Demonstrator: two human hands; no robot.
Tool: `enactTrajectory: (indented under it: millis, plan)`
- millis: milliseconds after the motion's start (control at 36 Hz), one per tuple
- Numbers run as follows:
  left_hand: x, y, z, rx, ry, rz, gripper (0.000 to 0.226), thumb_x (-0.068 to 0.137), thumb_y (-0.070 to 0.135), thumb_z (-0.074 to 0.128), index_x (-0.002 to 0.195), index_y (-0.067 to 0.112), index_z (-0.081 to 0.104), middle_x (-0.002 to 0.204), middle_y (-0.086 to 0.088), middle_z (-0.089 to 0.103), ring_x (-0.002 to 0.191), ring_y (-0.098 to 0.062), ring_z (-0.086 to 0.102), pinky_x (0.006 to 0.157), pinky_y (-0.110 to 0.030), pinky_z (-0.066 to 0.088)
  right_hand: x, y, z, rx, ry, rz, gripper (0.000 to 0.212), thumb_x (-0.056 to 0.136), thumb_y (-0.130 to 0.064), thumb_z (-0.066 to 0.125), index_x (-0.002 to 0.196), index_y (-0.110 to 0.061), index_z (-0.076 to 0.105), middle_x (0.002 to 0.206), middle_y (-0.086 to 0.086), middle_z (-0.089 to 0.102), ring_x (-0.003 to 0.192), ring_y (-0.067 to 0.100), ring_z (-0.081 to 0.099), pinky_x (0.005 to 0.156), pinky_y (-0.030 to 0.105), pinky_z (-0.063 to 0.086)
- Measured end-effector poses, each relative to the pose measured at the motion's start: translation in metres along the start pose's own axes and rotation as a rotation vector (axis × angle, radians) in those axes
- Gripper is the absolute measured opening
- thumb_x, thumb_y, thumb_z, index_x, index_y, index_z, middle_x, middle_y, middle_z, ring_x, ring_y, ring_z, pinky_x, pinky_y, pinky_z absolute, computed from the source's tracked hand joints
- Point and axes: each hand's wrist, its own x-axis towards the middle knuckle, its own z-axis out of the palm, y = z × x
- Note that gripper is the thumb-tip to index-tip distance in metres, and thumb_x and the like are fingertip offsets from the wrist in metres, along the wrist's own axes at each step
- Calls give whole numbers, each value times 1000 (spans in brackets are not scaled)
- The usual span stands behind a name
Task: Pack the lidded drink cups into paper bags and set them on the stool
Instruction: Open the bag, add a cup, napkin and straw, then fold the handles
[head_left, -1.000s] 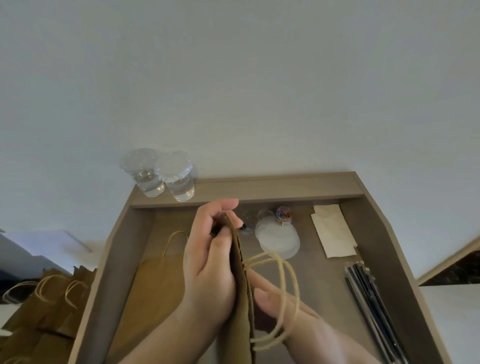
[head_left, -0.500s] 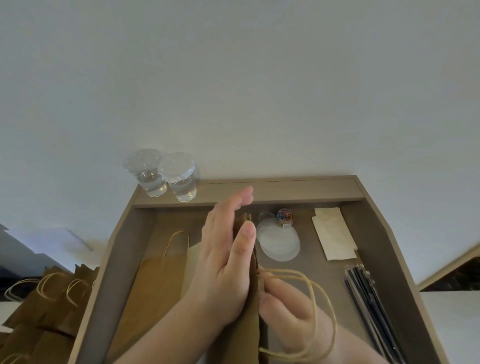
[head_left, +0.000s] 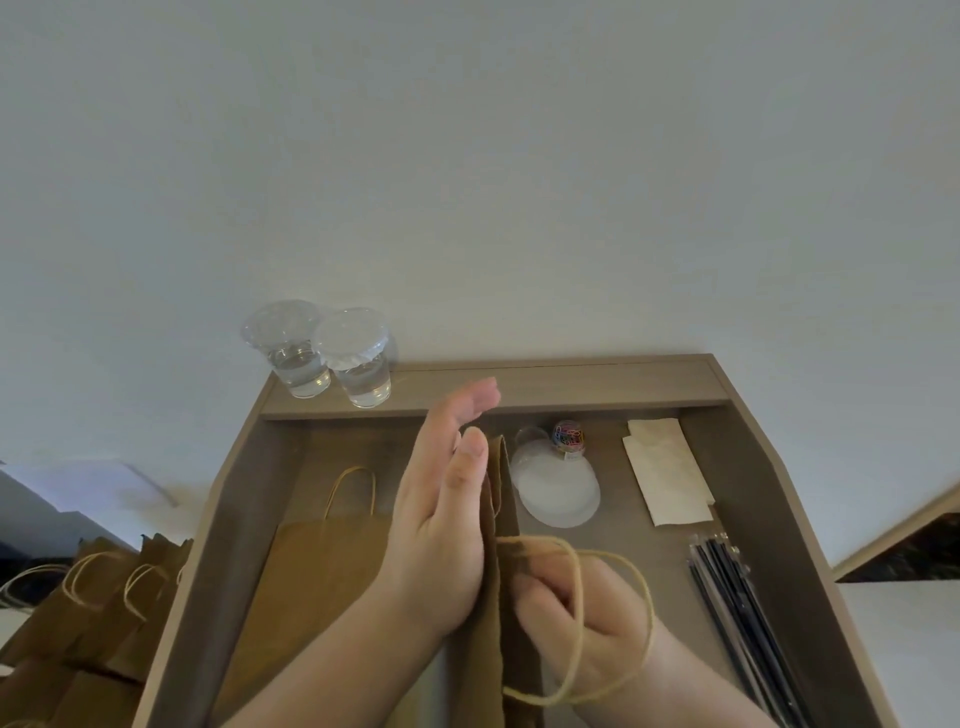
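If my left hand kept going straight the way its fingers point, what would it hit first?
Probably the raised back ledge of the grey-brown wooden tray, or the pale wall if the flat left hand passes above it; height is unclear. The two clear lidded plastic cups stand left of that line.

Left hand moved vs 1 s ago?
Yes. The left hand uncurled from the top edge of the brown paper bag; its straight fingers now reach farther up, overlapping the wooden back ledge.

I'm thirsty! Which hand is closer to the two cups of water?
Left. The left hand lies flat against the paper bag, fingers pointing up beside the cups; the right hand is lower, on the bag's other side.
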Motion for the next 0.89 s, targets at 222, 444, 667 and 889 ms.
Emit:
enactTrajectory:
  millis: [222, 444, 667, 889]
  plan:
    - [-10, 2, -11, 253, -215, -268, 89, 80, 85, 53, 159, 57, 23, 159, 37, 35, 146, 18, 29, 123, -26, 29, 0, 4, -28, -21, 392, 140, 28, 88, -49, 42, 88, -34, 66, 69, -10, 69, 57, 11, 64, 53, 27, 53]
    - [-21, 16, -23, 132, -544, -373, 72, 86, 86, 51, 152, 61, 33, 133, 37, 63, 124, 18, 56, 105, -20, 45, 0, -6, -43, -130, 313, 27, 14, 97, -46, 54, 98, -57, 62, 88, -18, 74, 78, 8, 74, 68, 28, 62]
    - [-22, -2, -20, -25, -405, -462, 39, 105, 2, 57, 127, 33, 68, 114, 10, 79, 110, 0, 72, 89, -10, 53, 6, 4, -40, -82, 182, 126, 55, 92, -31, 61, 130, -68, 52, 104, -23, 76, 95, -1, 74, 85, 18, 61]
    - [-23, -2, -21, 216, -364, -452, 45, 95, 22, 58, 115, 62, 61, 108, 28, 75, 102, 13, 68, 82, -8, 53, 14, 12, -36, -62, 155, 267, 36, 91, -30, 61, 112, -59, 61, 99, -22, 75, 88, 0, 71, 72, 15, 57]
